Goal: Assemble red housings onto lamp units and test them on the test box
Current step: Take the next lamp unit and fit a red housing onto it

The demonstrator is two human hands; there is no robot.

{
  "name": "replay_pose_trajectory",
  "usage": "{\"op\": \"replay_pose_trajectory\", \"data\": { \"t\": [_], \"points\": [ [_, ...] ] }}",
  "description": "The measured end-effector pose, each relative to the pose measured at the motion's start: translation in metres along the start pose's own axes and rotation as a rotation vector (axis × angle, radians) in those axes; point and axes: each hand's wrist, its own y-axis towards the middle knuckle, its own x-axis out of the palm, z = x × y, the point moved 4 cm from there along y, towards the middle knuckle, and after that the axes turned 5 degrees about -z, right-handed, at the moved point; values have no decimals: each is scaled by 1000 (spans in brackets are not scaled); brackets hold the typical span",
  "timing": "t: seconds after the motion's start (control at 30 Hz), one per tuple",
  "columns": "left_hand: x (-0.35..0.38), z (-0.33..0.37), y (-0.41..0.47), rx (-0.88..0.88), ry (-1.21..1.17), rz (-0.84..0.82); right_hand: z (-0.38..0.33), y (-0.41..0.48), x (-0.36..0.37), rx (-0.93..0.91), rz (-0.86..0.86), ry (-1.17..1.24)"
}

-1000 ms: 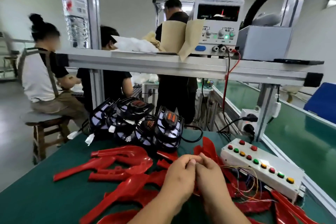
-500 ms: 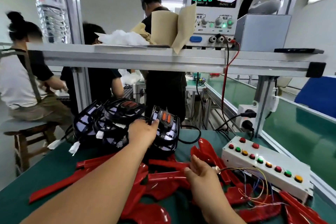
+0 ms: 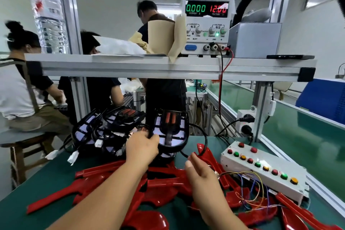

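Both reaching forward, left hand (image 3: pixel 141 148) fingers (image 3: pixel 154 138) gripping lamp unit (image 3: pixel 172 127), right hand (image 3: pixel 202 174) above red housings (image 3: pixel 164 189), grip unclear.

Head camera, one wide-angle view: sited above and behind the grip of the left hand (image 3: pixel 142 148) on the lamp unit (image 3: pixel 173 129), facing forward and down, close. Test box (image 3: pixel 248 169) right of grip, shelf (image 3: pixel 149 67) above.

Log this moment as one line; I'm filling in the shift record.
left hand: grips lamp unit | right hand: by wires of test box, grip unclear | red housings: loose on table
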Motion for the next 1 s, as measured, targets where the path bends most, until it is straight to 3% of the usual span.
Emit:
{"op": "replay_pose_trajectory", "data": {
  "t": [0.13,0.27,0.47,0.6,0.87,1.0],
  "points": [
    [14,-13,-55,-49,-225,-73,-16,-3,3,-88,59,123],
    [13,-26,-94,-80,-430,-110,-18,-8,2,-60,122,203],
    [-14,-46,-88,-230,-677,-235,-25,-5,-30,-30,242,311],
    [-25,-55,-76,-303,-803,-256,-29,-4,-43,-24,135,363],
    [-34,-56,-71,-215,-664,-731,-38,-10,-43,-35,-78,212],
    [-29,-47,-82,-247,-741,-801,-37,-13,-34,-49,-146,19]
  ]
}}
